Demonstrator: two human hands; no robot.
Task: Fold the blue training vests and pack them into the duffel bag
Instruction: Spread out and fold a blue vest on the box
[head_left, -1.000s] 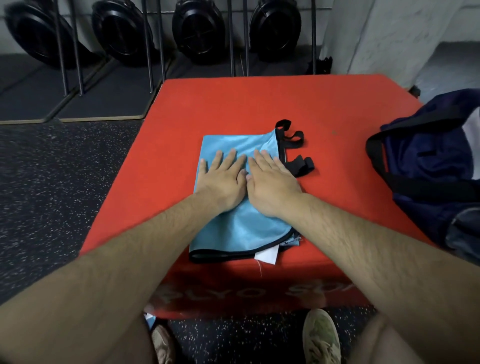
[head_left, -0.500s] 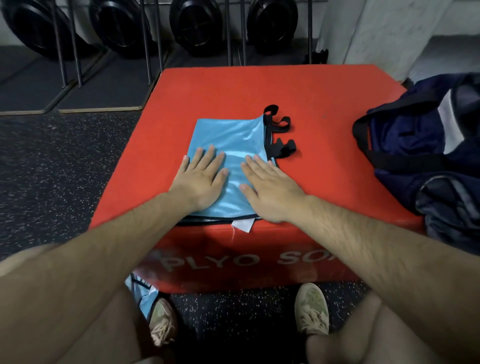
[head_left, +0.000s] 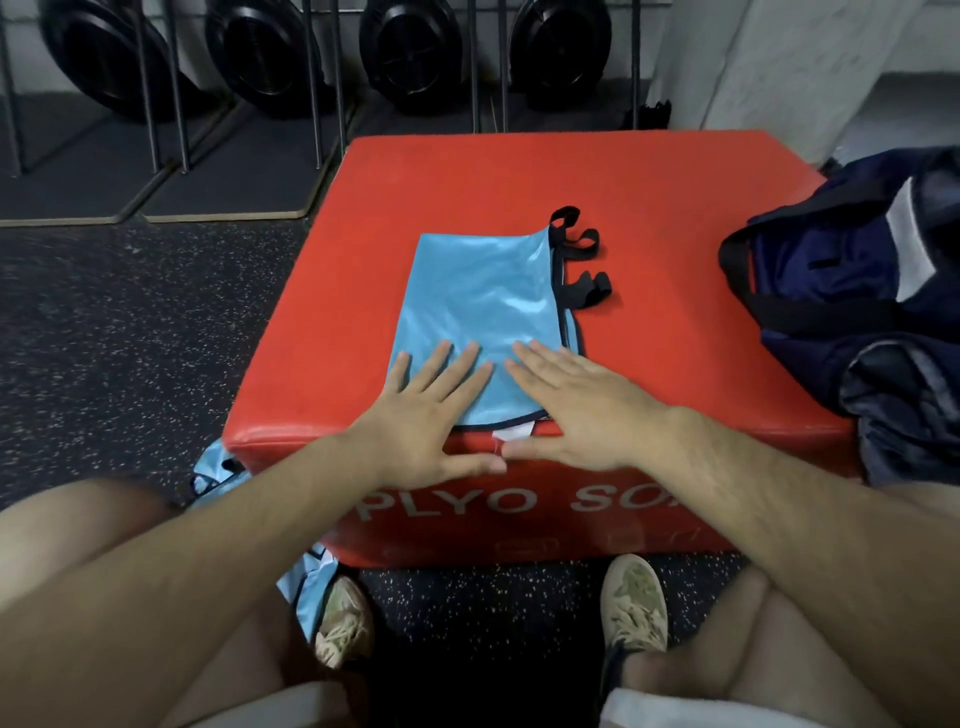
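Under the flat, spread fingers of the left hand (head_left: 431, 415) and right hand (head_left: 576, 410), one blue vest (head_left: 483, 306) sits folded on the red box (head_left: 467, 171), not yet in the duffel bag (head_left: 857, 291) past the right fingertips, and another vest (head_left: 305, 579) lies crumpled on the floor (head_left: 130, 338).

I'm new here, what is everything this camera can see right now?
Folded shiny blue training vest: one, blue with black trim, on the box top's near edge.
Padded red plyo box: one, red, centre.
Navy fabric duffel bag: one, navy with black straps, at the box's right side.
Loose blue vest: one, blue, floor by the box's left front corner.
Round black weight plates: four, black, racked behind.
Pale sneakers: two, beige, floor below.
Left hand: one, flat on the vest.
Right hand: one, flat on the vest.
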